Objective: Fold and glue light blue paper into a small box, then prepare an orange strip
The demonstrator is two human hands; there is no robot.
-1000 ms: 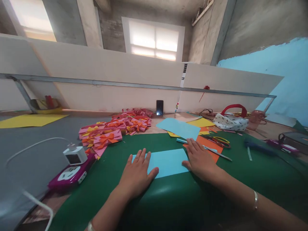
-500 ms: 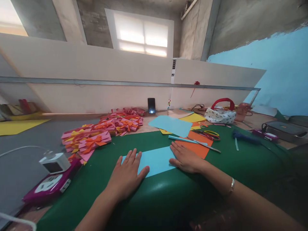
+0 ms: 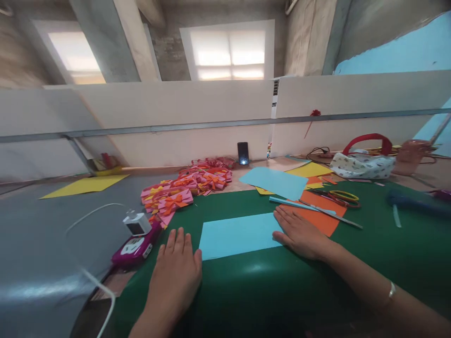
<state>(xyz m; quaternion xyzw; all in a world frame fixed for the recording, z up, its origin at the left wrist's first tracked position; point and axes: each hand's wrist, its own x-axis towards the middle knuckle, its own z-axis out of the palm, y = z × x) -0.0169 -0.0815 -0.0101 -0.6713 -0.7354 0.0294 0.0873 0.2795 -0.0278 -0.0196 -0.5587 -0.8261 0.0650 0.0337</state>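
A light blue sheet of paper (image 3: 237, 236), long and rectangular, lies on the green mat (image 3: 246, 286) in front of me. My right hand (image 3: 298, 232) rests flat over its right end, fingers stretched out. Just off the left end of the sheet, my left hand (image 3: 178, 267) is flat over the mat, its fingers extended and holding nothing. Beyond my right hand are an orange sheet (image 3: 326, 220), a narrow blue paper strip (image 3: 278, 201) and a thin metal strip, perhaps a ruler (image 3: 347, 223). Scissors (image 3: 341, 197) with yellow and red handles lie behind them.
A pile of pink and orange paper bows (image 3: 176, 199) sits at back left. Nearer are a purple device (image 3: 130, 253) and a white charger (image 3: 136, 224) with a cable. Behind stand a phone (image 3: 243, 153), another blue sheet (image 3: 273, 182) and a white pouch (image 3: 362, 166) with a red handle.
My left hand has slid off the blue sheet's left end toward me. The right hand stays on the right end. The view has turned to the left.
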